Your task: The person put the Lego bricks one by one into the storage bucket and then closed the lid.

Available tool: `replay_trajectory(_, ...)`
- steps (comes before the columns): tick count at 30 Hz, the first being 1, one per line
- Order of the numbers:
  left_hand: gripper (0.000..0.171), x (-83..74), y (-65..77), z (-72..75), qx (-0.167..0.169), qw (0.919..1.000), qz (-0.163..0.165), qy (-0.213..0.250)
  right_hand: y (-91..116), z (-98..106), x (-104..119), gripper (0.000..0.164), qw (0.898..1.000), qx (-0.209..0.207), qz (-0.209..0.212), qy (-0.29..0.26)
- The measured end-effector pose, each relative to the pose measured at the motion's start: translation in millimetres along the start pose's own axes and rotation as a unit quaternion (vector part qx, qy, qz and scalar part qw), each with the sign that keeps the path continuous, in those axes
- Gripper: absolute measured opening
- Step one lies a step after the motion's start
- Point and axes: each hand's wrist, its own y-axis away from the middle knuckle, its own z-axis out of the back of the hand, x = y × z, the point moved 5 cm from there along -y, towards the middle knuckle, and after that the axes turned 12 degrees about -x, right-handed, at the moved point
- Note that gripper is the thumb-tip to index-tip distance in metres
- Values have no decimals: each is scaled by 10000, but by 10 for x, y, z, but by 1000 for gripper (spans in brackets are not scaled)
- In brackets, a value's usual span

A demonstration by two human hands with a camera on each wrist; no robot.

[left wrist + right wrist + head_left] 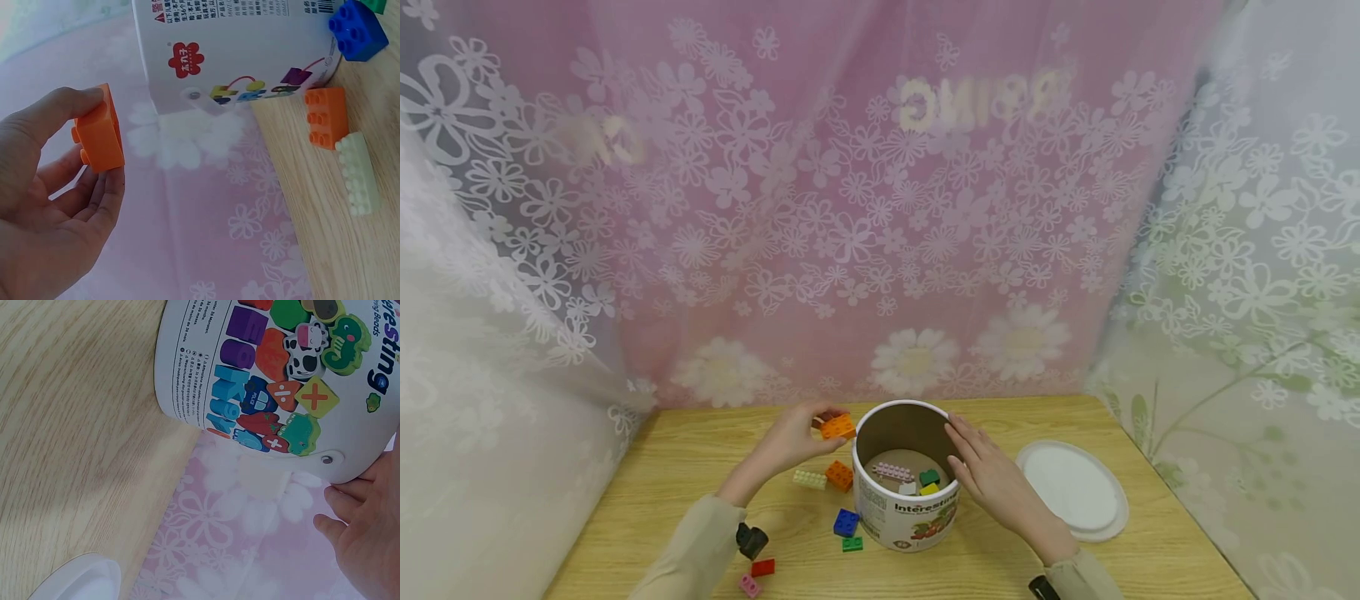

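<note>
An orange building block is pinched between the thumb and fingers of my left hand, just left of the bucket's rim. The left wrist view shows that block tilted, studs facing the palm. My right hand rests with fairly straight fingers against the right side of the round white bucket. Inside the bucket lie a pink block, a green block, a yellow block and a whitish one.
Left of the bucket lie another orange block, a pale yellow block, a blue block and a green block. Nearer me are a red block and a pink block. A white lid lies at right.
</note>
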Motion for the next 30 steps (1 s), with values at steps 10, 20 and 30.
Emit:
replay_trajectory(10, 38, -163, -158, -196, 95, 9999, -25, 99, 2, -24, -29, 57, 10000, 9, 25, -44)
replay_trajectory(20, 42, -278, -265, -471, 188, 9991, -309, 204, -1, -1, -12, 56, 10000, 25, 2, 5)
replay_trajectory(30, 41, -320, -355, -708, 239, 9984, -470, 204, -11, 15, 10, 54, 9999, -140, 85, -18)
